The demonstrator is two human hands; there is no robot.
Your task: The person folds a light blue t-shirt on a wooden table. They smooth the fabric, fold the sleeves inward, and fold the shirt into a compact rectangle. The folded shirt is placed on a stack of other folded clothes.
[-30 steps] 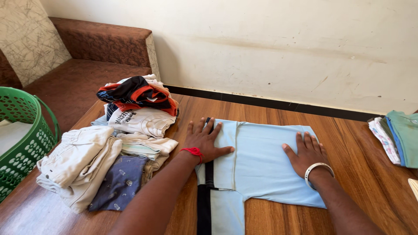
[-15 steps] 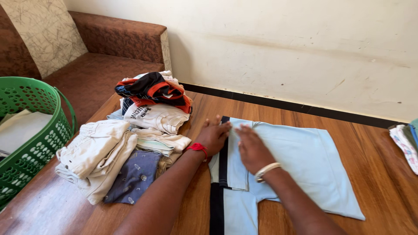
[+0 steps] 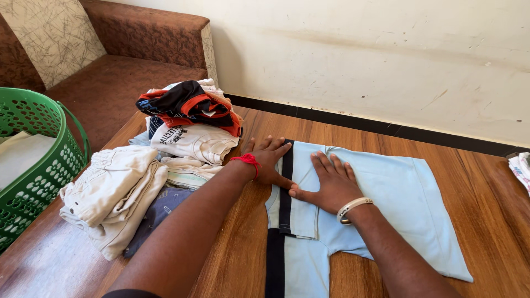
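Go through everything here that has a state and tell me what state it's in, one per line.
Light blue shirt: spread flat on the table, left edge folded in.
Left hand: open, flat on the shirt's folded edge.
Right hand: open, pressing the shirt.
Clothes pile: folded, stacked.
Green basket: holds cloth.

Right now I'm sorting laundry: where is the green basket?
The green basket sits at the far left of the head view, beside the table's left edge, left of the beige shorts.
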